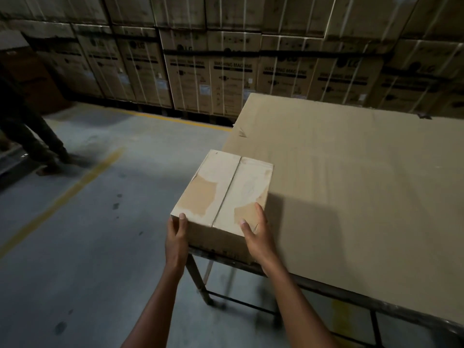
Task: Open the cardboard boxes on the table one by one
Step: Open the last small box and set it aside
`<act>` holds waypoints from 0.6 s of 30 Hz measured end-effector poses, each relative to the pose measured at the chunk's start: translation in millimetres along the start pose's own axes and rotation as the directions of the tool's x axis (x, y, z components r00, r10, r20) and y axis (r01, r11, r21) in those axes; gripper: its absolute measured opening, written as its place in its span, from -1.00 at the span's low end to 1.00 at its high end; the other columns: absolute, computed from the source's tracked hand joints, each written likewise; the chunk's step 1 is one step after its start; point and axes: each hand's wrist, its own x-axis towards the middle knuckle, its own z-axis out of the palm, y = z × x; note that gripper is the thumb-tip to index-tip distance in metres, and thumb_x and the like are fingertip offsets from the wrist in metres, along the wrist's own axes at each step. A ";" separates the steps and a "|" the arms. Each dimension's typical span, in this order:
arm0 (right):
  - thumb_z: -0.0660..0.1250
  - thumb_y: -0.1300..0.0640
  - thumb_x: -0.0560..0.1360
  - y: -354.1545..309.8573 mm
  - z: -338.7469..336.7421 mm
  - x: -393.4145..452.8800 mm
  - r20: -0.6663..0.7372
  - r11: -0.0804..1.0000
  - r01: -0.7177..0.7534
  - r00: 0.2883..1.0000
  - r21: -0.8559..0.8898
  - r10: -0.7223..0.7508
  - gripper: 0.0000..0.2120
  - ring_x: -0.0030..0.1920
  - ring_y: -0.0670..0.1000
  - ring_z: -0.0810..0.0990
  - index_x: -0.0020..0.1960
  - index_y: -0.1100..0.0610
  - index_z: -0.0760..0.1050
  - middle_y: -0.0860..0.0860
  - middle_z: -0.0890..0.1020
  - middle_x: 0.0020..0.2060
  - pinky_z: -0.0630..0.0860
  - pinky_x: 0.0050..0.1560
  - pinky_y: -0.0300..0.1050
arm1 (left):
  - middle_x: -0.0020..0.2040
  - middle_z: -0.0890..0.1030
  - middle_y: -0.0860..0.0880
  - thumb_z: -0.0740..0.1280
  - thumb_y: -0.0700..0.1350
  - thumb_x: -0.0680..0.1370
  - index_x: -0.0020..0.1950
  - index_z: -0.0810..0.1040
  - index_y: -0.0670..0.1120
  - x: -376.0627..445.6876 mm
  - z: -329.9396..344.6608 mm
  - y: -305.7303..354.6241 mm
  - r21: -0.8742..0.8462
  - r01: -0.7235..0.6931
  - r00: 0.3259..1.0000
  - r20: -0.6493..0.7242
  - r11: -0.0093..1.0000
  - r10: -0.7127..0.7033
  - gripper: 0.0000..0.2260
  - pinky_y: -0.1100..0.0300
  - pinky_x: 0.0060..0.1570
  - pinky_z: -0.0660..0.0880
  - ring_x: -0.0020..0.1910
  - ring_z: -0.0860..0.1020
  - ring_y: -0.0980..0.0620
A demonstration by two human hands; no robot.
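The closed cardboard box (222, 194) sits on the table's (351, 184) near-left corner, left hand (176, 237) and right hand (256, 234) gripping its near corners. It seems to overhang; a tug could tip it floorward.

A dark metal-framed surface (313, 285) stands on a grey concrete floor (100, 234), its top covered by a large flat sheet of brown cardboard (351, 184) that spreads away to the right of the hands and far beyond them. One closed pale-brown cardboard box (223, 194) sits on this sheet at the near left corner, directly between the left hand (177, 237) and the right hand (256, 234); its left side reaches to the sheet's edge. Its two top flaps meet in a centre seam, and torn patches show darker brown. Yellow painted lines run across the floor to the left of the hands.
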 end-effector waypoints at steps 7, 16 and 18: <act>0.31 0.06 0.68 14.2 -37.7 -7.0 -0.045 0.977 -0.029 0.998 0.212 0.040 -0.42 0.52 -0.02 0.36 0.64 -0.12 0.21 -0.08 0.34 0.57 0.32 0.54 0.01 | 0.16 0.68 -0.06 0.11 0.36 0.62 0.25 0.66 0.01 -0.8 -0.9 8.4 -0.083 -0.021 0.998 -0.053 0.996 0.017 -0.45 -0.13 0.19 0.55 0.17 0.62 -0.12; 0.28 0.16 0.70 58.4 -98.4 -21.0 -0.176 0.936 -0.204 0.949 0.285 0.260 -0.58 0.44 0.05 0.47 0.54 0.06 0.41 0.01 0.48 0.46 0.42 0.41 -0.05 | 0.45 0.51 -0.02 0.17 0.35 0.61 0.48 0.48 0.10 -9.4 34.4 15.7 -0.188 0.139 0.961 0.263 0.972 -0.087 -0.46 -0.21 0.46 0.33 0.41 0.46 -0.12; 0.31 0.12 0.67 62.3 -106.5 -26.1 -0.267 0.964 -0.219 0.930 0.152 0.253 -0.66 0.30 0.07 0.57 0.44 0.06 0.50 0.03 0.57 0.37 0.53 0.31 0.00 | 0.40 0.55 0.01 0.15 0.36 0.56 0.40 0.52 0.21 -23.3 47.2 22.2 -0.181 0.160 0.926 0.368 0.970 -0.084 -0.52 -0.19 0.42 0.36 0.36 0.50 -0.13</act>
